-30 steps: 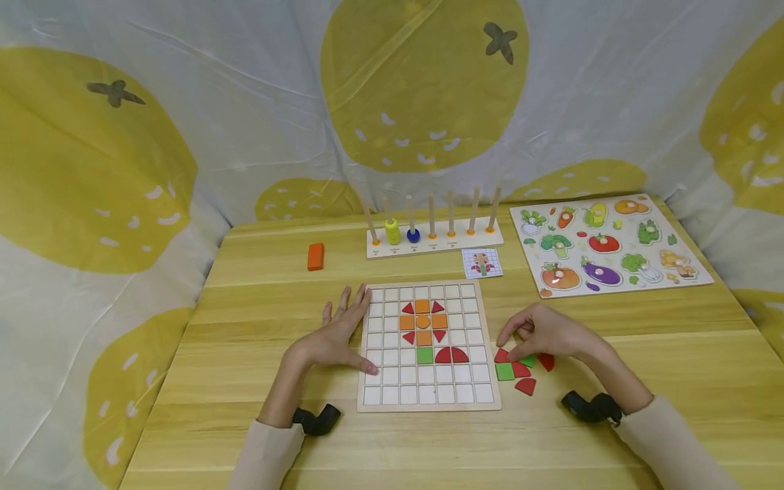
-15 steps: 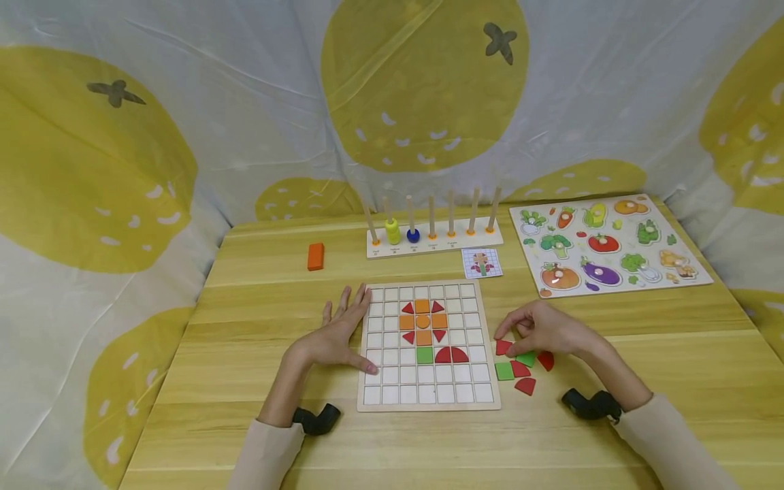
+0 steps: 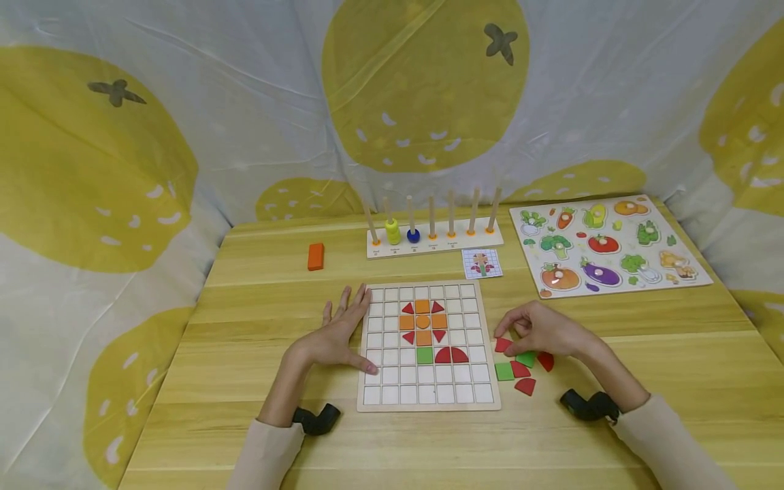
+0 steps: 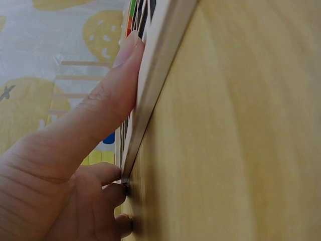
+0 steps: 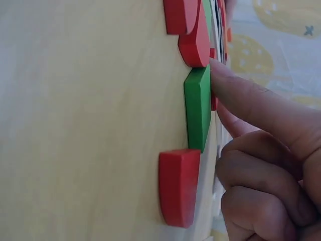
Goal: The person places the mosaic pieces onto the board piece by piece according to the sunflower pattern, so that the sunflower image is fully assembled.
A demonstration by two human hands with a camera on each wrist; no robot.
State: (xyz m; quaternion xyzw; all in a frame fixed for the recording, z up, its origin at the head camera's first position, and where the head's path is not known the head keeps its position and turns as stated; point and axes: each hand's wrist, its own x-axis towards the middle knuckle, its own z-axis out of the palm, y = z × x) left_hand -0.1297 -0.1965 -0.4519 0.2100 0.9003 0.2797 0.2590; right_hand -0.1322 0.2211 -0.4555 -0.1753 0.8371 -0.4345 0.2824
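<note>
My left hand (image 3: 331,337) rests with spread fingers on the left edge of a wooden grid board (image 3: 429,406); in the left wrist view its thumb (image 4: 108,90) lies on the board's rim. On the grid, orange squares, an orange disc (image 3: 423,322) and red triangles form a flower above a green square (image 3: 425,355) and two red quarter-circles (image 3: 451,355). Just right of the board, my right hand (image 3: 548,332) pinches a red quarter-circle tile (image 3: 503,346) between thumb and index finger, its other fingers curled. In the right wrist view the thumb hides most of that tile.
Loose red and green tiles (image 3: 505,371) lie below the right hand. Behind the board are a peg stand (image 3: 435,243), a pattern card (image 3: 482,263) and an orange block (image 3: 315,256). A vegetable puzzle (image 3: 612,248) lies at the back right.
The right fingertips and the red quarter-circle tile have shifted slightly away from me, leaving a gap to the green square tile below. The left hand has kept still.
</note>
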